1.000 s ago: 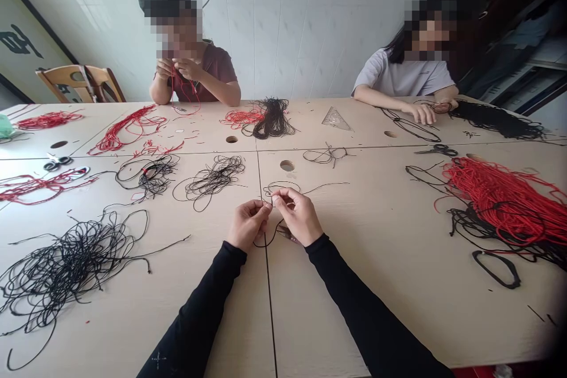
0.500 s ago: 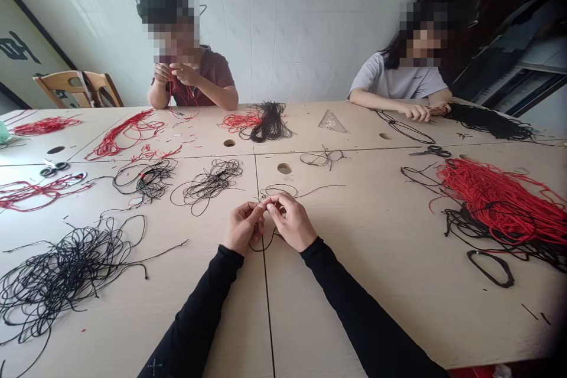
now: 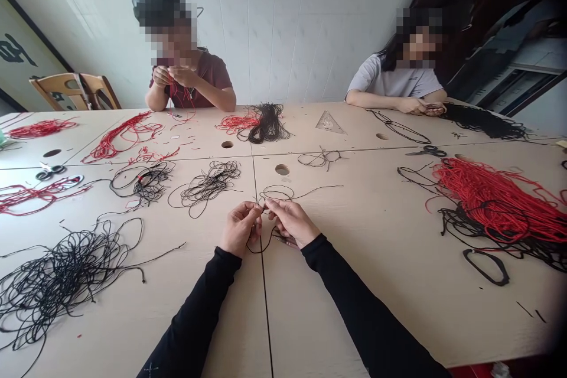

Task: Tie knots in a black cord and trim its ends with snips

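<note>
Over the seam in the table, my left hand pinches a thin black cord between thumb and fingers. My right hand meets it fingertip to fingertip, also closed on the cord. A slack loop of the cord hangs below the hands. Just beyond the fingertips, a ring of dark cord lies on the table, with a tail stretching right. Under my right palm shows a slim dark, reddish tool; its kind is unclear, and I cannot tell whether the hand holds it.
A tangle of black cord lies left, smaller black bundles ahead. Red cord is piled at right near black-handled scissors. A clear triangle ruler lies at the back. Two people sit opposite, hands busy.
My right fingers have straightened and shifted slightly at the pinch, and more of the tool shows beneath the palm. At far right, the other person's hands have drawn together.
</note>
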### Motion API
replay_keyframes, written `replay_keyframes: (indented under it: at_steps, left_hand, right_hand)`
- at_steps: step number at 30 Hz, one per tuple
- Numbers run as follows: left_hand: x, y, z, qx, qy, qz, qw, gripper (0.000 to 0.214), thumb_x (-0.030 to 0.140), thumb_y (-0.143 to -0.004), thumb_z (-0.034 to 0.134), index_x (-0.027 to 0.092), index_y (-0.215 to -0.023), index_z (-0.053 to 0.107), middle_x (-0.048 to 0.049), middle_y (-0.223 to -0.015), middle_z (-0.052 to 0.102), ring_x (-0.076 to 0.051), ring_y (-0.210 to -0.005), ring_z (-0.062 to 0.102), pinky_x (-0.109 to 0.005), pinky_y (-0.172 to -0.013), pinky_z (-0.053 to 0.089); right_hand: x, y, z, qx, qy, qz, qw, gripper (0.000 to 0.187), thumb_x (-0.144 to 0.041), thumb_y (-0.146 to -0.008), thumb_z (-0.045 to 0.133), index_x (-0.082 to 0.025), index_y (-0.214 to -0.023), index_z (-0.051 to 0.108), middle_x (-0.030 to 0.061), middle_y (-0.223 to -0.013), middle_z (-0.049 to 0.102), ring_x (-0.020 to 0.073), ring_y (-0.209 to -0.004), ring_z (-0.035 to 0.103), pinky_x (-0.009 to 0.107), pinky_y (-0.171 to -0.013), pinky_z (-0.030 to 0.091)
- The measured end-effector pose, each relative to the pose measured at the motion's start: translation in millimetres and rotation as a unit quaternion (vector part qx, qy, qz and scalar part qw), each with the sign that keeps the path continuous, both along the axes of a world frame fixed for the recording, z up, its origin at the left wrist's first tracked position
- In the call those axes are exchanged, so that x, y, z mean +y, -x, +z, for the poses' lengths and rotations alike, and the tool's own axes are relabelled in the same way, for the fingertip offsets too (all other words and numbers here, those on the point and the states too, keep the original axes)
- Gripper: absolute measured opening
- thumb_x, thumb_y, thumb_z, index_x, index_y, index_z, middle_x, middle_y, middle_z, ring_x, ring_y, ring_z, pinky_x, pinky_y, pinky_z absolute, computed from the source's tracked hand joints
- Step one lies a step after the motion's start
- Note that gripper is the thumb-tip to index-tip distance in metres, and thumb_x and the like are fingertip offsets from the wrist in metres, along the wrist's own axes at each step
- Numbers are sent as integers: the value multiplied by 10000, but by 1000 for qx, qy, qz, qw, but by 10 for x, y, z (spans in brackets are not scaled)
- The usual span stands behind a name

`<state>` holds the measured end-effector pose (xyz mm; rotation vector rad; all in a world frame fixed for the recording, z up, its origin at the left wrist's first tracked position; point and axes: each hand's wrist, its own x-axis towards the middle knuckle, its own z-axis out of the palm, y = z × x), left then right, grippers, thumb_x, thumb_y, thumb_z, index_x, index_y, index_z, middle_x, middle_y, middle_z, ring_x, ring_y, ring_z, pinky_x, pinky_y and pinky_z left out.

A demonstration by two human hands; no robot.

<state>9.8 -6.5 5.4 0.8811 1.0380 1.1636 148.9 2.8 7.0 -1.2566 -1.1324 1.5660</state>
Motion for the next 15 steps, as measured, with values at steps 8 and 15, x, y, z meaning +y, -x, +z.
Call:
replay_keyframes:
  at_steps: [8,15]
  left_hand:
    - [6,-14,-20,9,0,20,1000,360,456,-663,726,181,-726,503,69,-489,504,-50,-335,397,-145,-276,271]
    - [-9,-16,-21,19,-5,17,1000,375,472,-663,724,178,-722,500,70,-483,498,-51,-324,395,-146,-268,256]
  right_hand:
    - [-7,38,73,120,59,-30,991,256,-319,-644,707,-164,-772,548,-66,-645,425,26,-452,302,135,-332,185]
    - [-25,58,69,111,-1,-15,994,216,-316,-675,670,-183,-828,595,-36,-744,520,54,-549,418,141,-398,304]
